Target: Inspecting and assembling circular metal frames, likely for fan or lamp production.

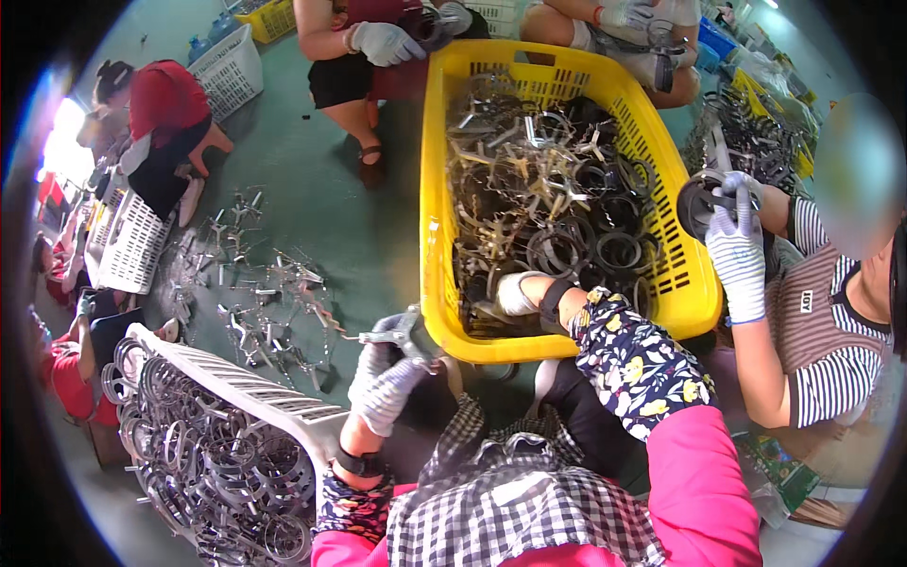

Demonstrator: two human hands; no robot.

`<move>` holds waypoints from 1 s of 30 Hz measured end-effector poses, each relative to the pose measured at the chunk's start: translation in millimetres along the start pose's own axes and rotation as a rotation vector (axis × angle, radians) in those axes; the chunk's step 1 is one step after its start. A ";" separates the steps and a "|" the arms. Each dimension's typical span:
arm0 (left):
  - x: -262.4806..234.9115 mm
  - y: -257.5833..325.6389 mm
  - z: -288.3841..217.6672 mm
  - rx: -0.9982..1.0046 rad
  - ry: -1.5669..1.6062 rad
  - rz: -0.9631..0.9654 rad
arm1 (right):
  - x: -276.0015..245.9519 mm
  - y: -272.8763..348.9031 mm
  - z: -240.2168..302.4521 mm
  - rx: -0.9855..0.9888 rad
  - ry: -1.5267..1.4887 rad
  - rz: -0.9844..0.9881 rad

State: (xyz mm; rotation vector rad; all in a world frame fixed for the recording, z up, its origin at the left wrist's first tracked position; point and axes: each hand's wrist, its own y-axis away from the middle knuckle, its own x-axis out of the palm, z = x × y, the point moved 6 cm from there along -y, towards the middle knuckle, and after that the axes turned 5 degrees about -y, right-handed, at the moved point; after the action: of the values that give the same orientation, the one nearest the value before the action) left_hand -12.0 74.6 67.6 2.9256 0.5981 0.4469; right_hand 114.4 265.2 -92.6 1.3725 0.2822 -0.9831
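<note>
A big yellow plastic crate (694,283) is sitting just ahead of the person's fingers, holding a tangled heap of grey metal rings and bracket pieces (553,203). Below and to the left of the fingers, a white slatted crate (255,392) is tilting on its side, with more metal rings (203,472) spilling from it. Loose metal parts (260,283) are lying scattered on the green floor (312,189), up and to the left of the left fingers. The right hand (515,295), in a white glove, is reaching over the yellow crate's near rim and down into the heap; its fingers are sinking among the pieces, so whether they are clenching anything cannot be told. The left hand (383,383), also gloved, is hovering just outside the crate's near left corner, its fingers curling around a small grey metal bracket (404,331) that is sticking up above the fingertips, close beside the rim. To the right of the crate, a co-worker's gloved hand (737,250) is holding a dark round part (704,200).
</note>
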 end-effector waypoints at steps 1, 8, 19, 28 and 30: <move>5.5 0.7 -4.7 0.061 -0.018 0.053 | 5.2 -4.0 1.1 -0.080 0.010 -0.065; 5.3 5.9 6.9 -0.039 0.120 0.114 | 13.5 22.4 4.4 -0.197 -0.187 -0.053; -5.2 -3.0 -2.4 0.063 -0.227 -0.221 | -73.9 123.5 48.9 0.177 -0.122 -0.437; 71.2 -55.7 11.0 -0.072 0.159 0.055 | -71.6 197.5 81.7 0.103 0.269 -0.785; 78.4 -57.9 10.3 -0.025 0.166 0.075 | -77.6 215.3 81.3 0.022 0.070 -1.019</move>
State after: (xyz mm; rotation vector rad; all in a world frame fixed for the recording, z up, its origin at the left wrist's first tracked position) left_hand 38.9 158.3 68.1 2.9136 0.4986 0.7066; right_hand 194.0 200.7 127.7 1.2667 1.0912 -1.7595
